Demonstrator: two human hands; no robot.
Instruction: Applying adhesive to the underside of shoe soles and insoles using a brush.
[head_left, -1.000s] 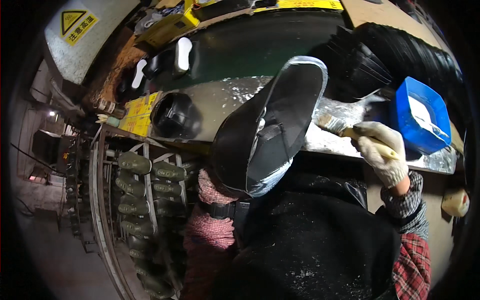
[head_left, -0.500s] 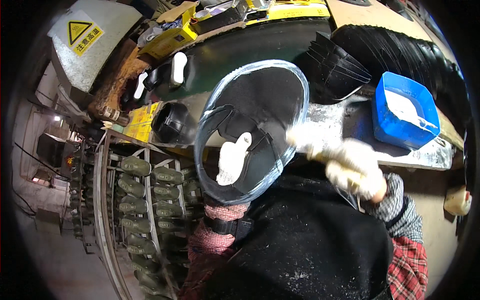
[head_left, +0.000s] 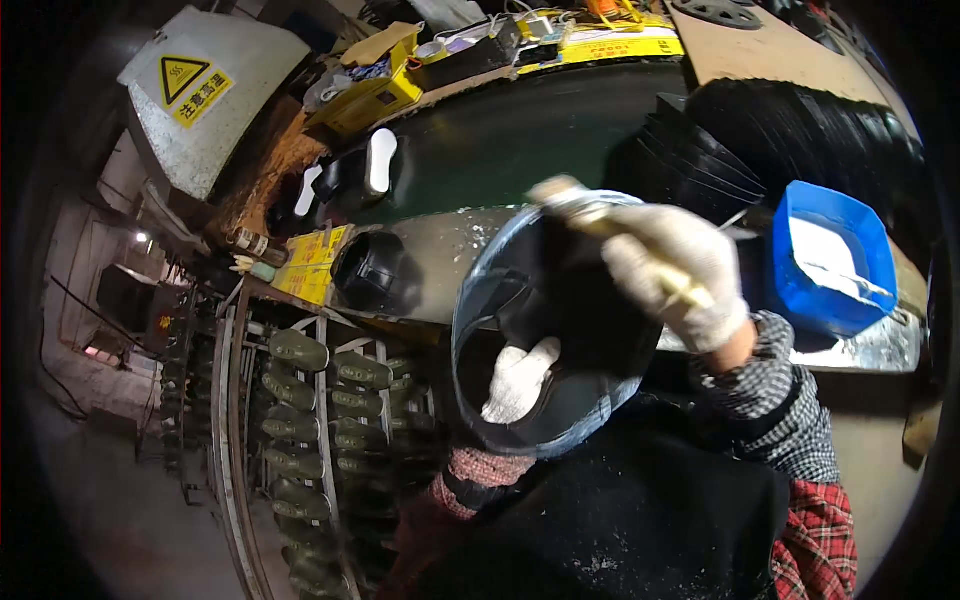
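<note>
A black shoe upper (head_left: 500, 400), with a wide oval opening and a pale, glue-like coating along its rim, is held up above my lap. My left hand (head_left: 520, 382), in a white glove, is closed on it; thumb and palm show inside the opening, while the other fingers are hidden. Above the upper's far right rim is my gloved right hand (head_left: 685, 270), wrapped round the pale handle of a brush (head_left: 580, 208). The brush head is blurred at the far rim, and I cannot tell whether it touches.
A blue tub (head_left: 835, 255) of white paste stands on the bench at right. Stacked black uppers (head_left: 810, 130) lie behind it. Another black upper (head_left: 375, 270) sits at the bench's left end, by a dark green conveyor belt (head_left: 520, 130). A rack of green shoe lasts (head_left: 300, 395) stands at lower left.
My right hand has swung up and left with the brush, from beside the upper to over its far rim. The upper now appears lower and further right; the whole view has shifted too.
</note>
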